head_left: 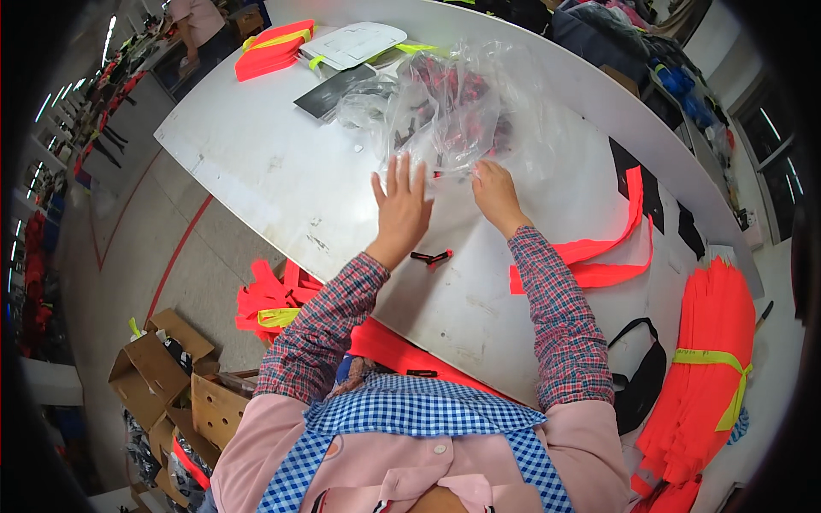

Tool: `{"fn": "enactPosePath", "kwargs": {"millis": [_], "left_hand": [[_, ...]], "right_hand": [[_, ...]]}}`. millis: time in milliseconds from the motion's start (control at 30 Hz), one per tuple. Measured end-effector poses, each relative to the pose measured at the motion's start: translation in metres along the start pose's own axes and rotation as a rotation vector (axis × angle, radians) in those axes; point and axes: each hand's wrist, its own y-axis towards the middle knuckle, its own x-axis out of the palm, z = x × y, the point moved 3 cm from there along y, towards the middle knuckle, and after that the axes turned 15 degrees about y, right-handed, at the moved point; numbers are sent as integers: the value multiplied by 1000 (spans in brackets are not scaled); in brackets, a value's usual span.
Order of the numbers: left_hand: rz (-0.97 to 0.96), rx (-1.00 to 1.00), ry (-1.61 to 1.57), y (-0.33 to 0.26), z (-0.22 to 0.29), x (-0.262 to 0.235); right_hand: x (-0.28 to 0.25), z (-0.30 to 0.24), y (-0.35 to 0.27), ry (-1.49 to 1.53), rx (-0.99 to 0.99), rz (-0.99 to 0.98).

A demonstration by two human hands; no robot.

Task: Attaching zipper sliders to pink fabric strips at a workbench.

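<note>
A clear plastic bag (445, 103) lies crumpled on the white table, with many small red and black pieces showing through it. My left hand (402, 209) is at its near edge, palm down with the fingers spread, holding nothing. My right hand (498, 197) is closed, its fingertips pinching the near edge of the bag. Between my forearms, a small black and red piece (432, 257) rests on the table; its exact kind is too small to tell. A bright orange-red strip (402, 350) lies across my lap at the table's edge.
Folded orange-red fabric (274, 53), a white template sheet (353, 44) and a dark flat panel (333, 91) lie beyond the bag. Loose orange strips (599, 272) are on the right. A tied orange bundle (701, 368) hangs at far right. Cardboard boxes (158, 368) stand lower left.
</note>
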Motion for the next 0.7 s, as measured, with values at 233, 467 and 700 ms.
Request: {"fn": "enactPosePath", "kwargs": {"millis": [233, 467, 700], "left_hand": [[-314, -159, -74, 20, -49, 44], [-124, -336, -728, -4, -43, 54], [-79, -266, -687, -24, -40, 53]], "right_hand": [[20, 0, 13, 18, 78, -214], [29, 45, 9, 270, 228, -197], [72, 7, 77, 84, -163, -259]]}}
